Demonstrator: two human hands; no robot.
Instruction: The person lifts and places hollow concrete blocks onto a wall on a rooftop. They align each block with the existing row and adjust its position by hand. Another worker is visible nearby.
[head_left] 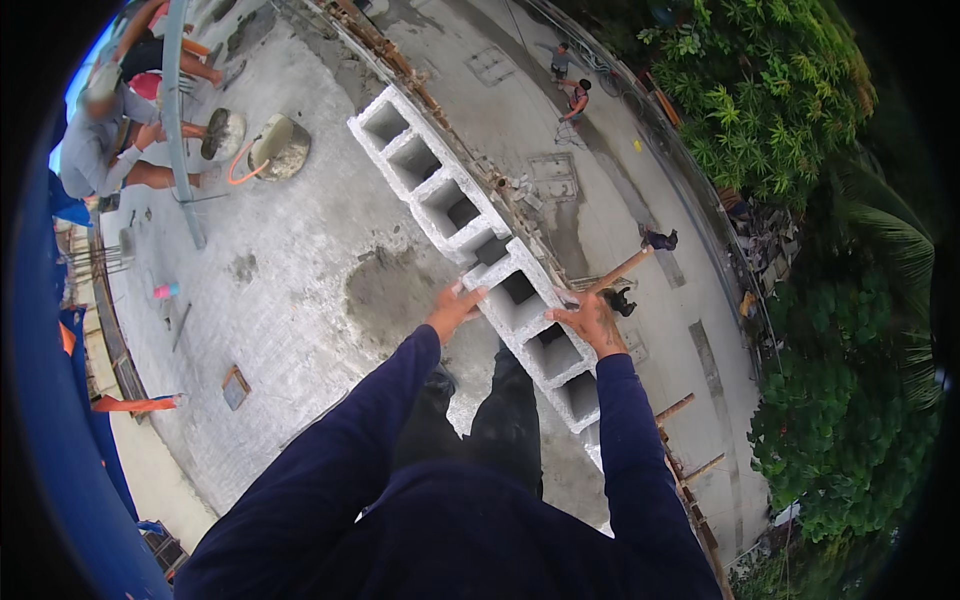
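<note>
Gripping 1 block (516, 313): left hand (452, 309), right hand (594, 322); bucket (288, 158) contents unclear.

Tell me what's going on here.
A person in dark blue sleeves has both hands on a hollow block in a long row of hollow blocks: the left hand at its left side, the right hand at its right. The row runs along the edge of a concrete slab. At upper left, a co-worker in grey sits near a bucket.
</note>
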